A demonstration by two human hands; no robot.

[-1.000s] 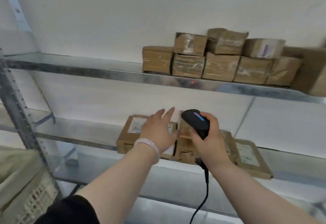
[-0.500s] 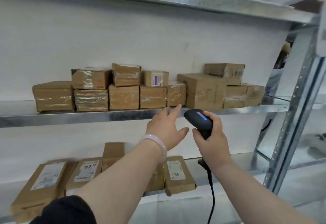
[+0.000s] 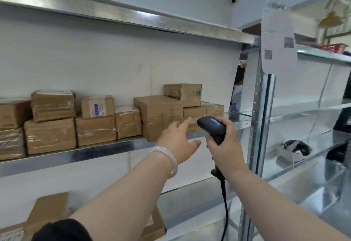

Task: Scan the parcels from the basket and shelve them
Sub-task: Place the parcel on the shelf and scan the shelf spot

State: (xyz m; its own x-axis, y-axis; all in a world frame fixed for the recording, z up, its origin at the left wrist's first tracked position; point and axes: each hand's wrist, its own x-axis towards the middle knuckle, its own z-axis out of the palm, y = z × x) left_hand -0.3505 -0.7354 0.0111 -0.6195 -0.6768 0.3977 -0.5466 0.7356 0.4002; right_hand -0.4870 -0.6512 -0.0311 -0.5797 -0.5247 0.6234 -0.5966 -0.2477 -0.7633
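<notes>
Parcels (image 3: pixel 157 115) crowded the metal shelf (image 3: pixel 76 155) just ahead of the left hand (image 3: pixel 177 142), which was spread flat and empty. The right hand (image 3: pixel 228 147) gripped a barcode scanner (image 3: pixel 210 127) near the shelf upright (image 3: pixel 261 117).

In right hand (image 3: pixel 226 146): scanner (image 3: pixel 211 127), cable (image 3: pixel 225 202) hanging below the wrist. Left hand (image 3: pixel 176 142) just left of it, not touching. Behind left hand: large box (image 3: pixel 157 115) on middle shelf (image 3: pixel 76 155). Left of that hand: stacked parcels (image 3: pixel 95 130) along the same shelf. Below left forearm: lower parcels (image 3: pixel 49 208) on lower shelf (image 3: pixel 190 199). Right of right hand: upright post (image 3: pixel 260 117). Beyond it: headset (image 3: pixel 292 149) on neighbouring shelf (image 3: pixel 307 163).
</notes>
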